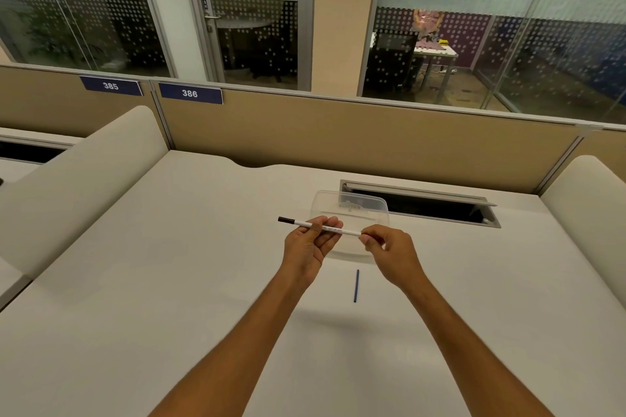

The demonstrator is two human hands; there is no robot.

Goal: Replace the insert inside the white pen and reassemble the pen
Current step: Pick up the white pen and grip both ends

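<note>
A slim white pen (342,230) with a dark cap at its left tip is held level above the desk. My left hand (310,245) grips its middle between thumb and fingers. My right hand (389,250) pinches the pen's right end, which is hidden under the fingertips. A thin dark blue insert (356,285) lies loose on the white desk (169,281), just below and between my hands.
A clear plastic container (352,210) sits on the desk right behind my hands. Behind it a cable hatch (420,206) stands open. A tan partition (338,135) closes the back; cream dividers flank the left and right.
</note>
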